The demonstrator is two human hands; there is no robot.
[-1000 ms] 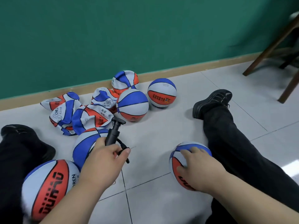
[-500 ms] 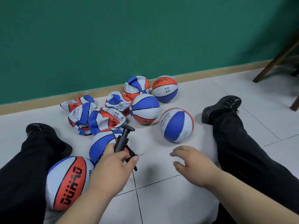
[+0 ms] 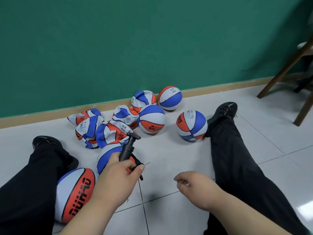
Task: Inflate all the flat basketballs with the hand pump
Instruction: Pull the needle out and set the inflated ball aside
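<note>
My left hand (image 3: 118, 177) grips the black hand pump (image 3: 127, 148), its handle pointing up and its needle sticking out to the right. My right hand (image 3: 194, 187) hovers above the floor, fingers loosely curled, holding nothing. A round red, white and blue basketball (image 3: 192, 125) rests against my right shoe. Several flat, crumpled basketballs (image 3: 94, 128) lie in a heap near the wall. Round balls sit at the wall (image 3: 170, 98), mid-floor (image 3: 151, 118), behind the pump (image 3: 106, 156) and against my left leg (image 3: 76, 192).
I sit on a tiled floor (image 3: 169, 158) with my legs in black trousers spread wide, shoes (image 3: 221, 112) pointing at the green wall (image 3: 135, 48). Wooden chair legs (image 3: 284, 68) stand at the far right.
My right hand let go of a round basketball, which rolled away to rest against my right shoe. The hand has drawn back, empty. My left hand kept hold of the pump.
</note>
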